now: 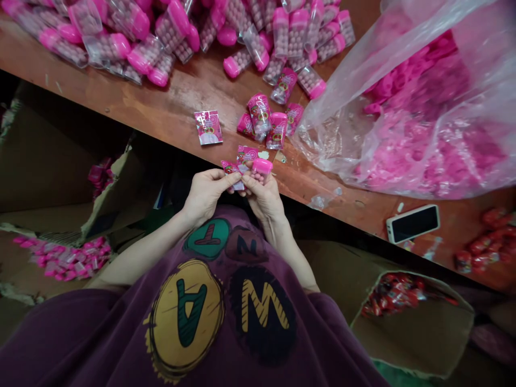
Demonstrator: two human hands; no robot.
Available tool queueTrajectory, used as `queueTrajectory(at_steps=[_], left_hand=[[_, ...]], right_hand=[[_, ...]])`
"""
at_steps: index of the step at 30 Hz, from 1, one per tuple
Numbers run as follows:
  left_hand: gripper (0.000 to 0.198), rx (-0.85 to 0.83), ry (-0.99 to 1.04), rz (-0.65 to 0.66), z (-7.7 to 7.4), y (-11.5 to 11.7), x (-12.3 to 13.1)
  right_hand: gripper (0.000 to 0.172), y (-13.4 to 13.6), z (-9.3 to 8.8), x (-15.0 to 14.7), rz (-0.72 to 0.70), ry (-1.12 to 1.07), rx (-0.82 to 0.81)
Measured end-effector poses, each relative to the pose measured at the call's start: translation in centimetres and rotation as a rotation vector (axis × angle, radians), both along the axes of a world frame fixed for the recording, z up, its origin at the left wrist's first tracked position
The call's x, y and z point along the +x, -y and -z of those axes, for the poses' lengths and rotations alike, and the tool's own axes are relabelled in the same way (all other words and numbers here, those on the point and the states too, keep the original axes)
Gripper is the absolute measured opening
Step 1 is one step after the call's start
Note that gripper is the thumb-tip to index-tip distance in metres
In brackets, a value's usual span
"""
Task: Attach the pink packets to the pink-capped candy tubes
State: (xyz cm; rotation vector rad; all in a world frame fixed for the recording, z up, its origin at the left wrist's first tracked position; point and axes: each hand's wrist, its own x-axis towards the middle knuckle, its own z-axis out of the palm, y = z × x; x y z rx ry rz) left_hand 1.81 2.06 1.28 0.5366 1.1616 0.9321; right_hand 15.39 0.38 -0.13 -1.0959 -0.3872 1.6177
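My left hand (pixel 205 192) and my right hand (pixel 263 198) meet in front of my chest at the edge of the brown wooden table (pixel 169 107). The left fingers pinch a small pink label sleeve (pixel 233 170). The right hand is closed round a small clear bottle with a pink cap (pixel 261 167), full of pink candy balls. Just beyond the hands lie a few labelled bottles (pixel 266 121) and a flat pink label (pixel 208 127) on the table.
A heap of unlabelled pink-capped bottles (pixel 169 29) covers the table's far side. A clear plastic bag of pink parts (pixel 419 102) sits at right, a phone (pixel 413 223) near it. Cardboard boxes hold pink items (pixel 64 259) at left and red items (pixel 393 298) at right.
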Motion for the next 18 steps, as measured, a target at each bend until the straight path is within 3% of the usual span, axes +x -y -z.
queueTrajectory(at_steps=[8,14,18], left_hand=[[0.031,-0.057,0.156,0.054,-0.4,0.3,-0.7],[0.026,0.031,0.216,0.074,-2.2,1.3,-1.3],[0.022,0.078,0.211,-0.016,-3.2,1.7,-1.7]], right_hand=[[0.048,0.7,-0.6,0.1,0.013,0.204,0.049],[0.047,1.9,-1.0,0.3,-0.103,-0.034,0.126],[0.047,2.4,-1.3,0.4,-0.164,-0.113,0.180]])
